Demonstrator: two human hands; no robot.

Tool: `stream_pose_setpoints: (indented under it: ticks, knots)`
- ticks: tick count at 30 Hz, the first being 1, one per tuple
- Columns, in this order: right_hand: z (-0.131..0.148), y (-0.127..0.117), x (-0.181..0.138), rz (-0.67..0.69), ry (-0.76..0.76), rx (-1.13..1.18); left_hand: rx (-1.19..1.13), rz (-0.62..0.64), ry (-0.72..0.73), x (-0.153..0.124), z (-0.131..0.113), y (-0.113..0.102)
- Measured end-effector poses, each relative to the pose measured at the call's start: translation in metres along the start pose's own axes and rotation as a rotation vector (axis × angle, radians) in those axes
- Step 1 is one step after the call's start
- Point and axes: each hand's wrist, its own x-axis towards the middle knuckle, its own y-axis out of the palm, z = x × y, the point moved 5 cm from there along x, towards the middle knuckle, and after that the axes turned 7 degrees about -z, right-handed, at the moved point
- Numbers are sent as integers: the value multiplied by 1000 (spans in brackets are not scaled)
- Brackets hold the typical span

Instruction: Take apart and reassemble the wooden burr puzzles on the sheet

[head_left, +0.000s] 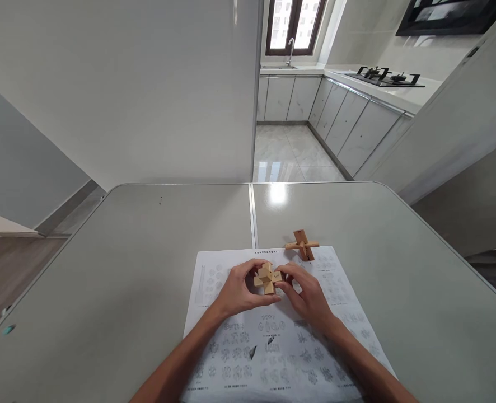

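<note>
Between my two hands is a light wooden interlocking puzzle (266, 275), made of crossed blocks, held just above a printed sheet (273, 364). My left hand (242, 288) curves around its left side, thumb below and fingers above. At the right, my right hand (304, 291) pinches a block end with thumb and fingertips. Parts of the puzzle are hidden by the fingers. A second, darker wooden cross-shaped puzzle (302, 245) rests at the sheet's top edge, apart from both hands.
The sheet carries rows of small line drawings and lies on a pale grey table (147, 268) with a seam down its middle. A small teal object (8, 329) is near the left edge. Beyond stand a white panel (168, 84) and a kitchen counter (357, 92) with a gas hob (384, 77).
</note>
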Motion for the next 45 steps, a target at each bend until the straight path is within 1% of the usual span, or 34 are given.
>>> stream_pose_setpoints:
  ticks: [6,13,19,22,25,28,30,38,45]
  knots:
    - [3,0,0,6,2,-3,-49,46,-3,1,-1,-1]
    - [6,2,-1,29,-11,-1,-45,84,3,2,0,-2]
    - [7,-1,1,-25,11,-24,55,-25,98,-2,-6,3]
    - [4,1,-1,-36,65,-23,150,-104,182,-4,-6,4]
    - [0,3,-2,-34,128,0,277,-179,350,-8,-8,5]
    - [-5,4,-5,-11,200,34,386,-201,487,-11,-10,8]
    - [-6,4,-5,0,224,59,407,-199,520,-12,-9,9]
    - [-2,2,-5,6,186,89,343,-189,485,-11,-4,8]
    - [-4,2,-7,13,212,123,372,-196,506,-11,-7,9]
